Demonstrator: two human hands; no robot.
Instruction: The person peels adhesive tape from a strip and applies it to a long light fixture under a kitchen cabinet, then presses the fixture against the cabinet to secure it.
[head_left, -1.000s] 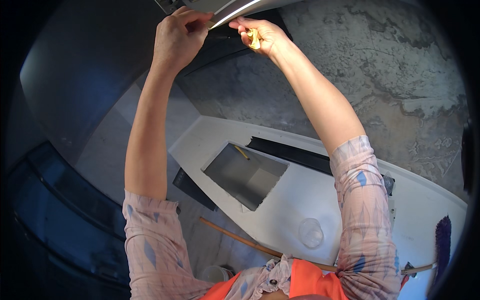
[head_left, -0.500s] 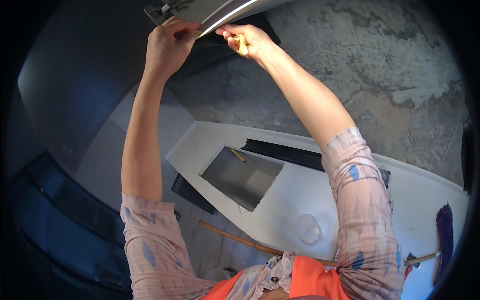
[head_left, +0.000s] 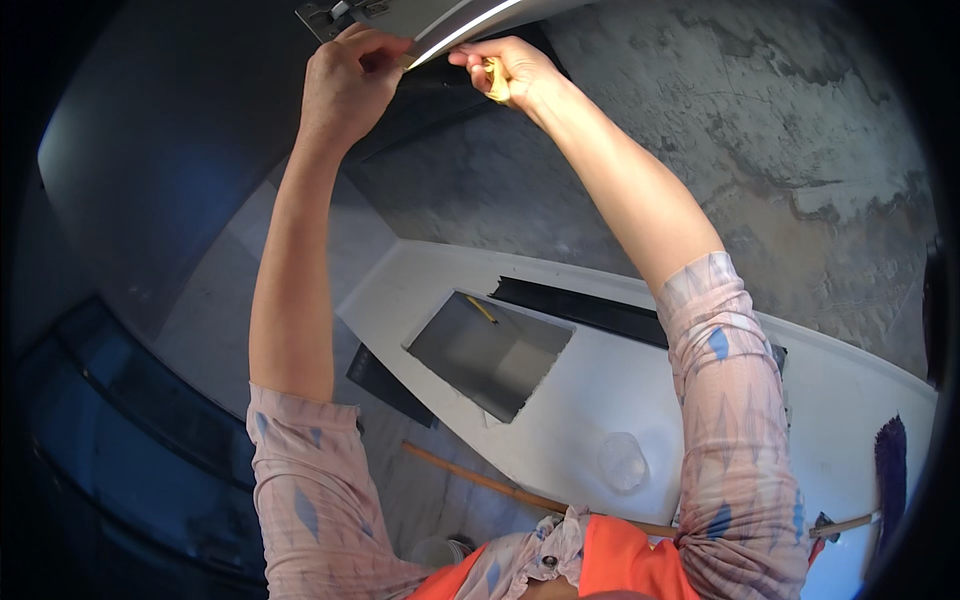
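Observation:
Both my arms reach up to the underside of a grey panel edge with a bright white strip (head_left: 462,32) along it. My left hand (head_left: 350,88) is closed in a pinch at the strip's lower end, where a tiny yellowish bit shows by the fingertips; what it grips is mostly hidden. Just right of the strip, my right hand (head_left: 520,75) is closed, with a crumpled yellow strip (head_left: 497,80) held in its curled fingers. Its thumb and forefinger tips come close to the panel's edge.
A dark cabinet door (head_left: 170,150) with a metal hinge (head_left: 340,15) stands open at left. Below lies a white countertop (head_left: 560,420) with a rectangular cutout, a yellow pencil-like stick (head_left: 482,309), a black strip (head_left: 575,308) and a clear plastic cup (head_left: 623,462). A long-handled purple brush (head_left: 890,480) rests at right.
The whole view has shifted slightly. My right hand has moved a little up along the panel edge; my left stays pinched at the strip's end.

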